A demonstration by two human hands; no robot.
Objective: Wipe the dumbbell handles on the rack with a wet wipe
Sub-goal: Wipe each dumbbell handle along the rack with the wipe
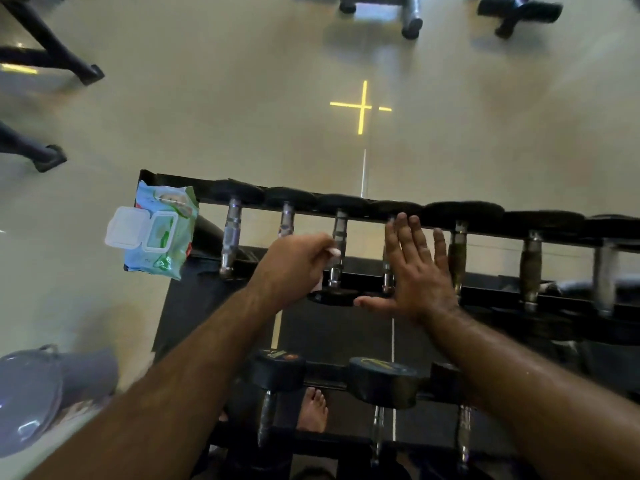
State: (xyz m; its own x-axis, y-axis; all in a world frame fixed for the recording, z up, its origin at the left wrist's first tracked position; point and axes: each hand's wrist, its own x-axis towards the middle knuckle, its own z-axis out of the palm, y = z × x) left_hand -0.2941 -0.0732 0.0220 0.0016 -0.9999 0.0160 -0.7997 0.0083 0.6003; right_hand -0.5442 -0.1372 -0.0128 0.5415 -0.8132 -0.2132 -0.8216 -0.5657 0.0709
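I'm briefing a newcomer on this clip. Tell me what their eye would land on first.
First, the two bare arms reaching in from below: the left hand grips a white wet wipe beside a chrome dumbbell handle on the top rack, while the right hand lies flat and open over the next one. Then the open wipes pack at the rack's left end.

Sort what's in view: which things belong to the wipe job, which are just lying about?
Job:
- left hand gripping the wet wipe
- dumbbell handle beside that wipe
- right hand, open, flat over the next handle
- wipes pack, lid open, at the end of the rack

Lying about:
- grey bin
- bench legs
- yellow cross on the floor
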